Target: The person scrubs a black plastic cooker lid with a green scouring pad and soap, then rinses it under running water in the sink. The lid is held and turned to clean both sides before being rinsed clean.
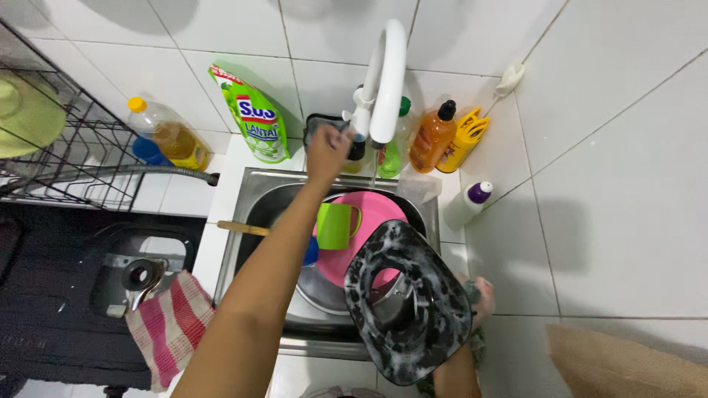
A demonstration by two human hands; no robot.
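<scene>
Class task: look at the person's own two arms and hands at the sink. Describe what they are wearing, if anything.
Both forearms are bare, with no sleeves in view. The left hand shows no glove, ring or watch. The right hand is mostly hidden, so nothing can be told about what is worn on it.

The right hand (pixel 478 296) is mostly tucked behind the soapy black ring-shaped piece (pixel 408 301) at about 5 o'clock, so I can't tell how it's gripping, and the left hand (pixel 327 151) up near 12 o'clock has its fingertips lost against the white tap (pixel 386 77). The pink basin (pixel 369 210) and steel bowl (pixel 324 287) in the sink (pixel 254 193) are half covered by the arm and the green mug (pixel 336 225). The wire rack (pixel 70 147) at 9 o'clock and tan mat (pixel 627 365) at 4 o'clock run off the edges.
</scene>
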